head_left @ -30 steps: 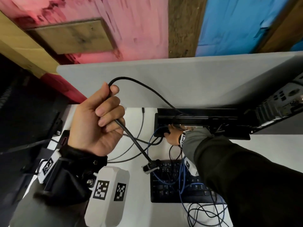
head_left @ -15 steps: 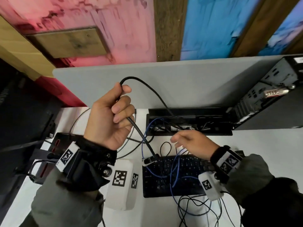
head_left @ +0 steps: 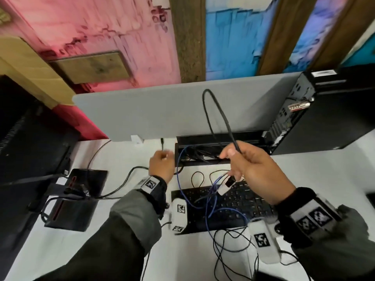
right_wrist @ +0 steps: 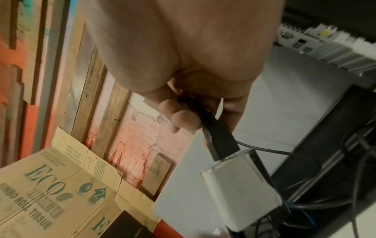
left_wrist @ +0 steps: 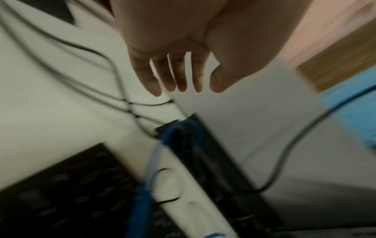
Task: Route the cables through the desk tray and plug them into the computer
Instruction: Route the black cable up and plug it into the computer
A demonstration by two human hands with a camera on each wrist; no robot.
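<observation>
My right hand [head_left: 235, 165] is raised over the keyboard and grips a black cable [head_left: 223, 116]. The cable loops up in front of the grey partition and drops into the black desk tray [head_left: 219, 138]. In the right wrist view my fingers [right_wrist: 183, 119] curl round the cable just above its black plug [right_wrist: 221, 143], which sits in a white adapter [right_wrist: 240, 198]. My left hand [head_left: 162, 157] hovers by the tray's left end with straight, spread fingers [left_wrist: 179, 80] and holds nothing. A blue cable [head_left: 179, 173] runs out of the tray [left_wrist: 213, 161] there. The computer tower [head_left: 324, 118] stands at the right.
A black keyboard [head_left: 233, 203] lies below the tray with blue and black cables tangled over it. A dark monitor [head_left: 30, 138] and a black box [head_left: 81, 199] stand at the left. A grey partition [head_left: 152, 114] closes off the desk's back edge.
The black cable has passed from my left hand to my right hand. My left hand has let go and dropped to the tray's left end; my right hand has risen out of the tray.
</observation>
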